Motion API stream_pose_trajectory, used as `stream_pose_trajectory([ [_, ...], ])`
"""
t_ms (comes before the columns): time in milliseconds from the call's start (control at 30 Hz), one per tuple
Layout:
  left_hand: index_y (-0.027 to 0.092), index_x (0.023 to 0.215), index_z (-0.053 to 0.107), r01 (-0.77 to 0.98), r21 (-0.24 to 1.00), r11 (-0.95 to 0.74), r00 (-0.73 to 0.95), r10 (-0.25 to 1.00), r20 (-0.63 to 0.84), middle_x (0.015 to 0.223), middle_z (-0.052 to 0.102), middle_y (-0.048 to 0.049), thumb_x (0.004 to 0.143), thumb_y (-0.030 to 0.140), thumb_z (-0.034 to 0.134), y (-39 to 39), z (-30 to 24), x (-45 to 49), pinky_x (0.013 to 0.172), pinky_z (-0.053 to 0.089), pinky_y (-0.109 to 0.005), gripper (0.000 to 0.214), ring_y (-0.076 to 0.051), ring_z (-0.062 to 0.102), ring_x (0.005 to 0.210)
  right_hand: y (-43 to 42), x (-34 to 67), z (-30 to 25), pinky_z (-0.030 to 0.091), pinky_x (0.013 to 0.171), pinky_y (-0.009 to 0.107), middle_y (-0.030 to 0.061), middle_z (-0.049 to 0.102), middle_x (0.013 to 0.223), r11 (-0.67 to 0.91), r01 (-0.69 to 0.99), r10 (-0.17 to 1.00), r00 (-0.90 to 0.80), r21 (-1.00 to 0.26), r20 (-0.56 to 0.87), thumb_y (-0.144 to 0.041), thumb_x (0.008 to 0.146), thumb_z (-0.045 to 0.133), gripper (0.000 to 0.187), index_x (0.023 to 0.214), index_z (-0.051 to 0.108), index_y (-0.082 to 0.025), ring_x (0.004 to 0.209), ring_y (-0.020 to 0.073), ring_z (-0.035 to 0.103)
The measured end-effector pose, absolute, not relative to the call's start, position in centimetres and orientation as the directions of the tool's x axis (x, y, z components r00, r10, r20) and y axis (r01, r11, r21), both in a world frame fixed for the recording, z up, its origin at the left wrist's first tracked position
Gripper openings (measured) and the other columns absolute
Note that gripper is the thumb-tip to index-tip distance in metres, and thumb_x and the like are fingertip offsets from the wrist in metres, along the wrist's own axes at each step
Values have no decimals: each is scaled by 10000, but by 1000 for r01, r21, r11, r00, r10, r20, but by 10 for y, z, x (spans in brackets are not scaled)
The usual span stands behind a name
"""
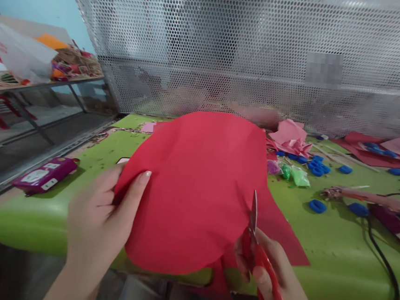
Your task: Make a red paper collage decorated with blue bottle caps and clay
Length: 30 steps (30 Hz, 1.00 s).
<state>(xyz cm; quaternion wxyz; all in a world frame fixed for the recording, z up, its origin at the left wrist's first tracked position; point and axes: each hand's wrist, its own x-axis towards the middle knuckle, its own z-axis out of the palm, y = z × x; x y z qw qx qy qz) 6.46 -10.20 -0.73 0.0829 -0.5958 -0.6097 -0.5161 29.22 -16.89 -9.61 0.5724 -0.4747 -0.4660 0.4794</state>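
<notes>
From here I see the left hand [105,216] pinching red paper [196,187] above the green table [334,255], the right hand [281,264] curled around scissors [260,255] — limp paper could buckle, skewing any cut.

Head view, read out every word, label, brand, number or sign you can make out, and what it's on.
No readable text anywhere.
Plastic bag: faint reddish marks, too blurred to read.
Metal screen: pixelated patch, unreadable.
Red paper, scissors: no lettering visible.
</notes>
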Motion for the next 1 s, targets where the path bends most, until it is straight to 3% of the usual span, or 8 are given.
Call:
stream_pose_trajectory([
  [167,250,655,577,827,515,-226,-280,629,725,454,505,95,794,381,568,-103,-9,66,435,307,-176,191,-87,437,454,-171,284,-96,502,755,276,7,592,925,84,-154,983,176,-985,57,-635,715,621,551,1135,537,-289,791,154,582],
  [267,256,675,598,809,540,-233,-295,634,715,502,552,90,794,389,568,-103,-12,66,466,348,-165,181,-90,497,507,-169,281,-90,506,696,250,1,578,883,82,-149,983,173,-985,55,-653,677,641,554,1088,563,-289,706,134,566],
  [400,270,718,613,792,565,-231,-311,644,699,486,548,96,791,404,573,-103,-13,66,463,361,-158,158,-91,513,510,-162,286,-79,479,560,232,18,559,733,74,-59,995,68,-996,70,-714,660,597,538,859,599,-214,611,135,522],
  [500,245,631,553,817,529,-231,-282,640,715,449,491,97,790,389,576,-100,-10,64,427,320,-168,216,-83,435,448,-157,295,-77,466,528,233,25,552,677,114,47,993,30,-992,115,-717,670,582,532,743,582,-191,576,134,503],
  [633,246,612,541,840,467,-276,-211,628,749,418,434,93,793,393,570,-95,-4,60,430,331,-169,235,-89,438,436,-158,305,-79,444,472,220,15,556,617,125,92,992,-18,-988,124,-681,668,621,510,782,594,-184,524,129,503],
  [767,265,673,584,849,440,-292,-157,656,738,460,506,101,801,400,566,-93,-1,58,419,352,-150,188,-79,484,436,-163,310,-79,440,463,228,35,569,711,44,81,996,69,-996,50,-724,606,630,610,865,595,-173,557,137,531],
  [900,285,751,628,839,446,-312,-125,687,716,569,627,106,792,396,579,-92,-1,62,419,375,-126,128,-67,545,466,-161,314,-79,472,527,241,34,558,734,134,73,991,13,-988,136,-699,653,619,592,931,604,-175,597,139,527],
  [1000,289,732,624,851,420,-316,-108,678,727,421,536,123,788,426,574,-90,0,65,379,361,-119,156,-59,489,366,-157,317,-79,457,510,223,23,557,730,221,76,975,-40,-972,219,-663,711,594,518,935,600,-196,592,133,523],
])
